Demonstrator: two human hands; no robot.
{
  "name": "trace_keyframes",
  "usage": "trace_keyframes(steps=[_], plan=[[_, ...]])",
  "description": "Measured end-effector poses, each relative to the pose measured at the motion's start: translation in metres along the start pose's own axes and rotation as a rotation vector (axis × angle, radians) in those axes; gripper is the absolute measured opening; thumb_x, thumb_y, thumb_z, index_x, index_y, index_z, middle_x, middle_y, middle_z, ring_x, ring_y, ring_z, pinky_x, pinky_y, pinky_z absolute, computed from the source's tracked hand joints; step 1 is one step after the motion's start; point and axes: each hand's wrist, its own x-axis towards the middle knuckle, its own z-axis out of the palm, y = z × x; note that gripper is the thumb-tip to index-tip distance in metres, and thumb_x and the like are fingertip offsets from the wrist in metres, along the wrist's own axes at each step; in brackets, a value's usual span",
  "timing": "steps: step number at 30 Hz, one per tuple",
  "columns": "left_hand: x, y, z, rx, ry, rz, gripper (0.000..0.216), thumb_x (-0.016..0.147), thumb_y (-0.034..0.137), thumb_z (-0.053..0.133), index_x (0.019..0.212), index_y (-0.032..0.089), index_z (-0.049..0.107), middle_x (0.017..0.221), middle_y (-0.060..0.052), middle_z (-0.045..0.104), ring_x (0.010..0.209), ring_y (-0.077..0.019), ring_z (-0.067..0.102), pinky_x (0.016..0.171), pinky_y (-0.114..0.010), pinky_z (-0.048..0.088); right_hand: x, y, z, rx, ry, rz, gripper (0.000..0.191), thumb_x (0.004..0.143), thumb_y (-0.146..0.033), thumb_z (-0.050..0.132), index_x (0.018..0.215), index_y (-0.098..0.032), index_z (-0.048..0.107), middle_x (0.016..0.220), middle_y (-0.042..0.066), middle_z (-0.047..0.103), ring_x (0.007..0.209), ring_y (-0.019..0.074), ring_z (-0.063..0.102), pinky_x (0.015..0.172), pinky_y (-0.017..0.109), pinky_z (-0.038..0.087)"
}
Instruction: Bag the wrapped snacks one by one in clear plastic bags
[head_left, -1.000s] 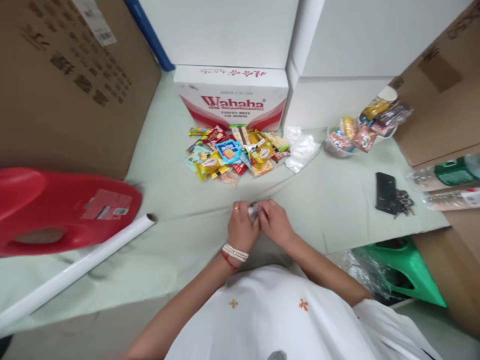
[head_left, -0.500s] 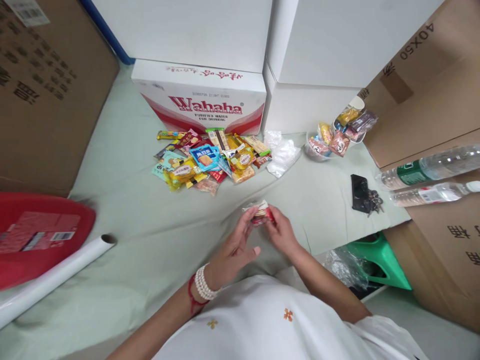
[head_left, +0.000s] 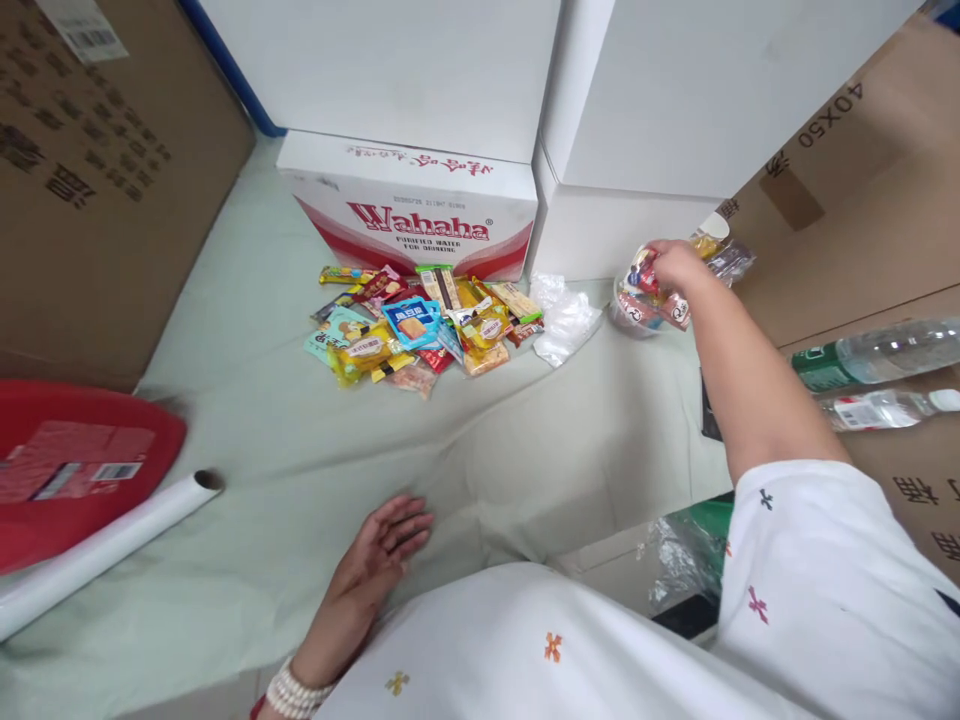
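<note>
My right hand (head_left: 677, 266) is reached out to the back right, its fingers closed on a small red-and-white snack packet (head_left: 641, 270). That packet is right over a clear round plastic tub (head_left: 628, 322) with wrapped snacks in it; whether it touches them I cannot tell. Behind my wrist, more wrapped snacks (head_left: 729, 262) lie partly hidden by a white cup (head_left: 712, 228). Near the front of the cloth-covered table, my left hand (head_left: 371, 560) is open with nothing in it, palm turned up and fingers loosely bent. A heap of colourful snack packets (head_left: 412, 325) lies farther back, in front of a Wahaba-style water carton (head_left: 420, 225).
A crumpled clear plastic bag (head_left: 566, 322) lies between heap and tub. White boxes (head_left: 637, 90) stand behind. Two plastic bottles (head_left: 885, 355) are at right, beside cardboard boxes (head_left: 825, 180). At left are a white roll (head_left: 112, 550) and a red container (head_left: 82, 460).
My right hand has moved from the front middle to the tub at back right, carrying the packet. My left hand has come off the packet and moved left and down.
</note>
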Motion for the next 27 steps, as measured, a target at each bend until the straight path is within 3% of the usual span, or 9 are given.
trace_keyframes(steps=[3, 7, 12, 15, 18, 20, 22, 24, 27], plan=[[-0.008, -0.005, -0.007, 0.011, 0.069, -0.005, 0.062, 0.07, 0.028, 0.083, 0.129, 0.025, 0.064, 0.13, -0.013, 0.066, 0.119, -0.0317, 0.064, 0.101, -0.044, 0.056, 0.001, -0.017, 0.021, -0.226, -0.161, -0.05, 0.032, 0.082, -0.023, 0.065, 0.112, -0.014, 0.075, 0.108, 0.017, 0.07, 0.108, 0.0314, 0.059, 0.096, 0.044, 0.044], [-0.011, -0.002, -0.008, 0.116, 0.08, -0.021, 0.057, 0.071, 0.03, 0.082, 0.125, 0.021, 0.067, 0.124, -0.015, 0.07, 0.112, -0.0297, 0.066, 0.096, -0.042, 0.058, -0.006, -0.013, 0.036, -0.263, -0.024, -0.119, 0.035, 0.091, -0.031, 0.057, 0.117, -0.013, 0.073, 0.129, 0.024, 0.058, 0.126, 0.0409, 0.041, 0.1, 0.06, 0.035], [-0.007, 0.009, 0.001, 0.213, 0.063, -0.024, 0.054, 0.073, 0.037, 0.08, 0.123, 0.02, 0.067, 0.121, -0.014, 0.07, 0.109, -0.0275, 0.067, 0.091, -0.04, 0.059, -0.014, -0.006, 0.033, -0.3, -0.021, -0.197, 0.04, 0.092, -0.028, 0.052, 0.124, -0.011, 0.068, 0.134, 0.025, 0.054, 0.126, 0.0413, 0.039, 0.101, 0.062, 0.034], [-0.007, 0.014, 0.005, 0.24, 0.064, -0.01, 0.054, 0.074, 0.038, 0.078, 0.123, 0.021, 0.066, 0.121, -0.013, 0.07, 0.108, -0.027, 0.067, 0.086, -0.038, 0.06, -0.028, -0.018, 0.024, -0.241, 0.148, -0.278, 0.047, 0.092, -0.022, 0.047, 0.136, -0.013, 0.061, 0.143, 0.022, 0.05, 0.13, 0.0396, 0.038, 0.103, 0.059, 0.035], [-0.009, 0.016, 0.003, 0.252, 0.094, -0.006, 0.053, 0.073, 0.04, 0.078, 0.12, 0.02, 0.067, 0.118, -0.013, 0.07, 0.101, -0.0259, 0.067, 0.08, -0.037, 0.06, -0.05, -0.041, 0.021, -0.11, 0.336, -0.321, 0.042, 0.094, -0.021, 0.042, 0.129, -0.014, 0.065, 0.129, 0.02, 0.061, 0.121, 0.0354, 0.047, 0.101, 0.05, 0.039], [-0.011, 0.016, 0.0, 0.258, 0.118, -0.015, 0.048, 0.072, 0.041, 0.077, 0.114, 0.019, 0.069, 0.111, -0.012, 0.071, 0.096, -0.0243, 0.067, 0.076, -0.035, 0.059, -0.07, -0.057, 0.029, -0.009, 0.281, -0.333, 0.036, 0.095, -0.022, 0.041, 0.116, -0.016, 0.07, 0.11, 0.015, 0.069, 0.105, 0.0307, 0.057, 0.094, 0.043, 0.044], [-0.012, 0.016, -0.002, 0.264, 0.131, -0.039, 0.044, 0.073, 0.043, 0.077, 0.108, 0.018, 0.07, 0.1, -0.01, 0.071, 0.089, -0.0224, 0.066, 0.073, -0.033, 0.058, -0.092, -0.07, 0.046, 0.052, 0.129, -0.351, 0.03, 0.093, -0.023, 0.046, 0.107, -0.018, 0.072, 0.1, 0.012, 0.071, 0.091, 0.0268, 0.061, 0.086, 0.038, 0.046], [-0.013, 0.016, -0.002, 0.268, 0.138, -0.059, 0.042, 0.073, 0.046, 0.076, 0.104, 0.017, 0.071, 0.092, -0.008, 0.071, 0.084, -0.0211, 0.065, 0.071, -0.032, 0.056, -0.113, -0.08, 0.069, 0.069, 0.034, -0.308, 0.026, 0.089, -0.026, 0.054, 0.107, -0.019, 0.072, 0.102, 0.011, 0.07, 0.088, 0.0254, 0.061, 0.081, 0.035, 0.045], [-0.014, 0.017, 0.0, 0.277, 0.152, -0.059, 0.042, 0.071, 0.048, 0.076, 0.1, 0.017, 0.071, 0.088, -0.007, 0.07, 0.079, -0.0203, 0.065, 0.068, -0.031, 0.055, -0.136, -0.087, 0.1, 0.087, 0.054, -0.174, 0.025, 0.087, -0.028, 0.058, 0.106, -0.017, 0.07, 0.104, 0.012, 0.069, 0.088, 0.0247, 0.06, 0.079, 0.034, 0.044]])
